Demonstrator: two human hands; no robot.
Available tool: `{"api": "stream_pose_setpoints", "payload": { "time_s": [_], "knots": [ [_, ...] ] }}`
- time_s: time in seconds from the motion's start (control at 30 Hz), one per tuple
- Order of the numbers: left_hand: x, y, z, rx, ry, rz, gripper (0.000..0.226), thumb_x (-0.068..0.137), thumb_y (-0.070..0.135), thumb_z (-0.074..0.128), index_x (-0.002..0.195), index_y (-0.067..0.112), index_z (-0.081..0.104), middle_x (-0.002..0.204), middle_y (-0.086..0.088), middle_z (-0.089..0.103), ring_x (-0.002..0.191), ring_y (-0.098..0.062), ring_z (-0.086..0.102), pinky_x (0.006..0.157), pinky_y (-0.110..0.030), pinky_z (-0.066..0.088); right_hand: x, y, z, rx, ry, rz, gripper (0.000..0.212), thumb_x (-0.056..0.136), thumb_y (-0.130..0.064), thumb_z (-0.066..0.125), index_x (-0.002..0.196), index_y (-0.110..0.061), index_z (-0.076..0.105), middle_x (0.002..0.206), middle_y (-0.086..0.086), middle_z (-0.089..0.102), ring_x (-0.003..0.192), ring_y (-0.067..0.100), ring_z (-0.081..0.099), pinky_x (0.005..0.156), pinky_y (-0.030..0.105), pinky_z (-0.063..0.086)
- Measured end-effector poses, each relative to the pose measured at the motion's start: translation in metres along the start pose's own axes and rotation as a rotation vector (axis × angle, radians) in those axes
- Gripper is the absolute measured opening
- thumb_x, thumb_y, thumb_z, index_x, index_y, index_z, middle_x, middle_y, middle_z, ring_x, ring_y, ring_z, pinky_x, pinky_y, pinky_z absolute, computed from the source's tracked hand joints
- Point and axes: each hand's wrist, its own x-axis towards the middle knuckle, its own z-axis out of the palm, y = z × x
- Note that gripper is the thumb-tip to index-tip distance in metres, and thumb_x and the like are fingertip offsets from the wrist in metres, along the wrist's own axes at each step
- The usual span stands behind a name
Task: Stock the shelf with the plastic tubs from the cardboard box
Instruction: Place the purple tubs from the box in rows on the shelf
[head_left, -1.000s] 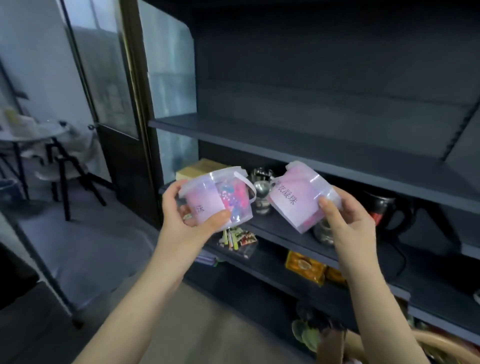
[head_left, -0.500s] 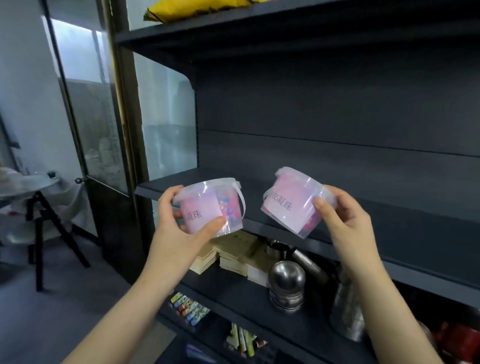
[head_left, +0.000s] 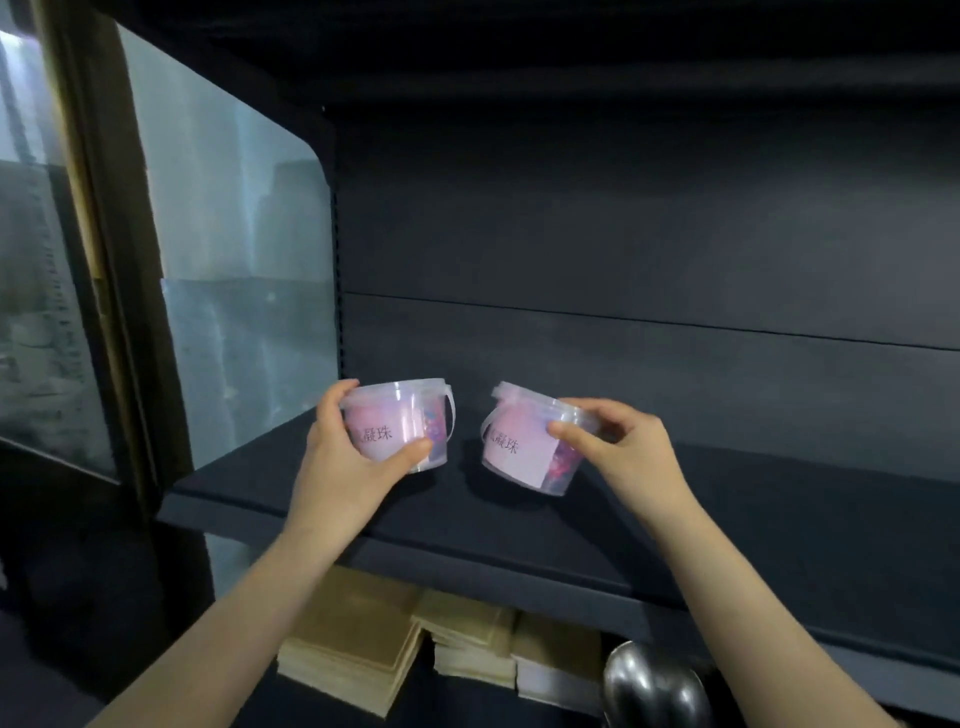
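Moved inward past the front edge of the shelf (head_left: 753, 519), now over its board. Gripping left plastic tub (head_left: 397, 415) upright in left hand (head_left: 337, 467), near the shelf's left edge, nearly seated. Pinching right plastic tub (head_left: 514, 447) in right hand (head_left: 631, 452), tilted, lid leaning toward its neighbour; needs levelling, probably, before setting down alongside.

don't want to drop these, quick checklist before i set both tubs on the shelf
1. Left hand grips left tub: ok.
2. Right hand grips right tub: ok.
3. Left tub upright: ok.
4. Right tub upright: not ok, tilted.
5. Shelf bare beneath both: ok.
6. Tubs touching shelf: cannot tell.
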Motion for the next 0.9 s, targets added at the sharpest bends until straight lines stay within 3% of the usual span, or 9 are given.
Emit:
{"api": "stream_pose_setpoints", "payload": {
  "time_s": [0.1, 0.3, 0.43, 0.53, 0.6, 0.67, 0.77, 0.9],
  "knots": [
    [0.054, -0.039, 0.003, 0.083, -0.047, 0.009, 0.091, 0.048, 0.059, 0.078, 0.122, 0.047, 0.027, 0.12, 0.006, 0.047, 0.102, -0.016, 0.052, 0.078, -0.032, 0.042, 0.027, 0.015, 0.035, -0.068, -0.01, 0.061, 0.021, 0.072, -0.024, 0.083, 0.092, -0.022, 0.077, 0.1, -0.011, 0.074, 0.096, 0.01, 0.069, 0.094, 0.039, 0.053],
    [0.119, -0.101, 0.015, 0.282, -0.153, 0.055, 0.094, 0.049, 0.048, 0.084, 0.123, 0.035, 0.027, 0.117, -0.007, 0.042, 0.101, -0.032, 0.051, 0.08, -0.038, 0.045, 0.065, 0.042, 0.087, -0.236, 0.008, 0.084, 0.029, 0.071, -0.023, 0.084, 0.098, -0.018, 0.075, 0.106, -0.009, 0.071, 0.103, 0.007, 0.065, 0.097, 0.03, 0.049],
    [0.149, -0.121, 0.029, 0.283, -0.222, 0.047, 0.098, 0.051, 0.042, 0.088, 0.124, 0.027, 0.025, 0.125, -0.009, 0.039, 0.109, -0.034, 0.049, 0.086, -0.042, 0.044, 0.095, 0.051, 0.105, -0.433, -0.153, 0.109, 0.029, 0.075, -0.022, 0.081, 0.099, -0.018, 0.066, 0.115, -0.011, 0.063, 0.112, 0.011, 0.058, 0.095, 0.022, 0.043],
    [0.176, -0.129, 0.041, 0.294, -0.236, 0.053, 0.099, 0.053, 0.039, 0.089, 0.125, 0.022, 0.025, 0.127, -0.012, 0.037, 0.109, -0.035, 0.048, 0.088, -0.043, 0.045, 0.122, 0.054, 0.115, -0.591, -0.267, 0.146, 0.031, 0.078, -0.022, 0.077, 0.102, -0.02, 0.058, 0.125, -0.006, 0.056, 0.128, 0.019, 0.046, 0.101, 0.025, 0.036],
    [0.188, -0.136, 0.048, 0.316, -0.255, 0.054, 0.099, 0.054, 0.039, 0.089, 0.128, 0.019, 0.026, 0.129, -0.013, 0.036, 0.11, -0.035, 0.048, 0.09, -0.045, 0.045, 0.14, 0.053, 0.122, -0.659, -0.312, 0.228, 0.04, 0.074, -0.035, 0.08, 0.104, -0.025, 0.055, 0.121, -0.006, 0.055, 0.121, 0.018, 0.049, 0.092, 0.025, 0.038],
    [0.197, -0.145, 0.051, 0.326, -0.28, 0.057, 0.097, 0.056, 0.042, 0.088, 0.128, 0.02, 0.027, 0.13, -0.012, 0.035, 0.111, -0.033, 0.047, 0.092, -0.046, 0.045, 0.156, 0.054, 0.131, -0.728, -0.309, 0.28, 0.042, 0.069, -0.05, 0.079, 0.096, -0.029, 0.054, 0.107, -0.012, 0.056, 0.098, 0.011, 0.054, 0.075, 0.023, 0.04],
    [0.212, -0.161, 0.046, 0.215, -0.311, 0.072, 0.074, 0.065, 0.046, 0.081, 0.122, 0.023, 0.039, 0.129, -0.009, 0.036, 0.113, -0.025, 0.046, 0.098, -0.041, 0.043, 0.171, 0.066, 0.14, -0.667, -0.231, 0.264, 0.04, 0.07, -0.049, 0.079, 0.087, -0.023, 0.055, 0.097, -0.021, 0.055, 0.087, -0.003, 0.052, 0.066, 0.015, 0.037],
    [0.238, -0.175, 0.035, 0.077, -0.288, 0.21, 0.029, 0.081, 0.033, 0.071, 0.102, 0.022, 0.056, 0.116, 0.004, 0.052, 0.112, -0.012, 0.049, 0.097, -0.029, 0.04, 0.18, 0.084, 0.139, -0.473, -0.227, 0.245, 0.036, 0.074, -0.038, 0.079, 0.096, -0.018, 0.06, 0.122, -0.013, 0.06, 0.113, 0.009, 0.055, 0.092, 0.025, 0.041]
  ]
}}
